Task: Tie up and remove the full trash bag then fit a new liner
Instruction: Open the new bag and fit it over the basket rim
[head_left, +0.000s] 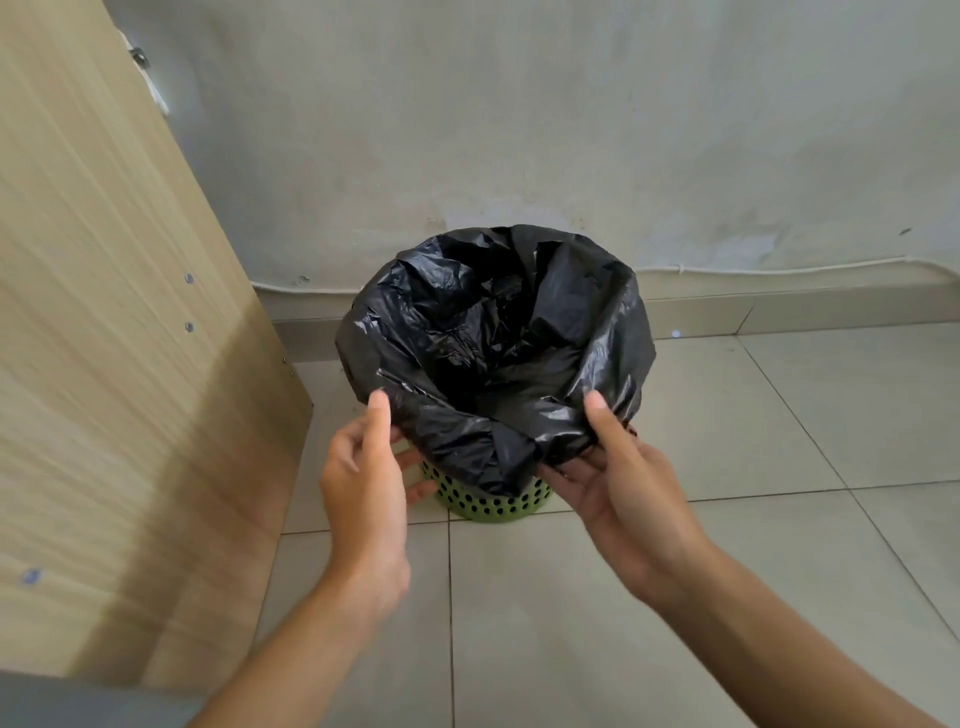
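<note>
Both hands pinch a black liner's (493, 353) near edge over a green bin (488, 501): left hand (363, 483), right hand (618, 483), seemingly thumb-over.

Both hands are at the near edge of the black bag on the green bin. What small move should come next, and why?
Probably pull the near edge down further over the rim. The left hand and right hand each pinch the black bag, whose folded edge sits loose and wrinkled, covering only the upper part of the green bin.
</note>
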